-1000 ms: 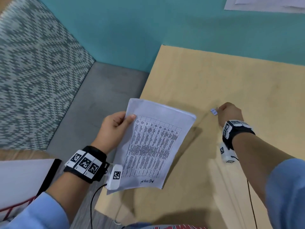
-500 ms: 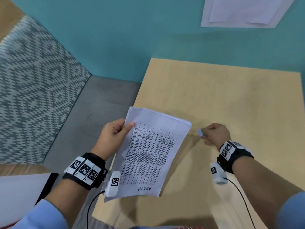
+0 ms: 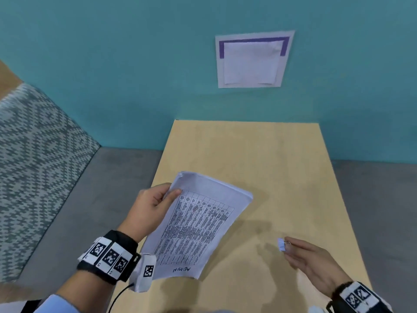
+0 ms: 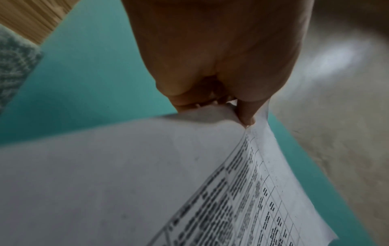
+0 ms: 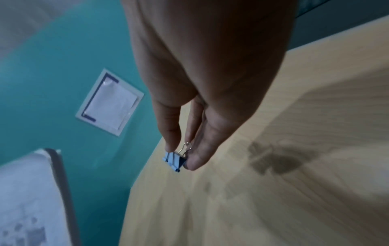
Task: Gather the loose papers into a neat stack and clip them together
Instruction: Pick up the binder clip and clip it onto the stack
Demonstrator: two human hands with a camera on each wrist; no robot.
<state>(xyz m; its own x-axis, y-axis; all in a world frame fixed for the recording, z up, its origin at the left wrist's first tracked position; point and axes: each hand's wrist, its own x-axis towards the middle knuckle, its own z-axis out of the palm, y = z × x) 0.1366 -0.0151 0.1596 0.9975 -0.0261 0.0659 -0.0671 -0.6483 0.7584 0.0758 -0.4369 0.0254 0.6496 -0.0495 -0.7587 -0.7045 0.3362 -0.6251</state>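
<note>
My left hand (image 3: 158, 199) holds a stack of printed papers (image 3: 198, 224) by its upper left edge, thumb on top, lifted above the left side of the wooden table (image 3: 282, 159). The top sheet shows a table of text. In the left wrist view the thumb (image 4: 248, 114) pinches the papers (image 4: 126, 174) at their edge. My right hand (image 3: 304, 256) is off to the right of the stack, above the table, and pinches a small blue binder clip (image 3: 281, 245) between thumb and fingertips. The binder clip (image 5: 174, 160) shows its wire handles in the right wrist view.
A teal wall (image 3: 135, 75) rises behind the table and carries a white sheet with a purple border (image 3: 252, 59). A patterned seat cushion (image 3: 33, 166) lies at the left beside grey floor (image 3: 94, 199). The table's far half is bare wood.
My right hand has drawn back toward me and to the right with the binder clip. The head view has tilted up, showing more wall. The left hand still holds the papers.
</note>
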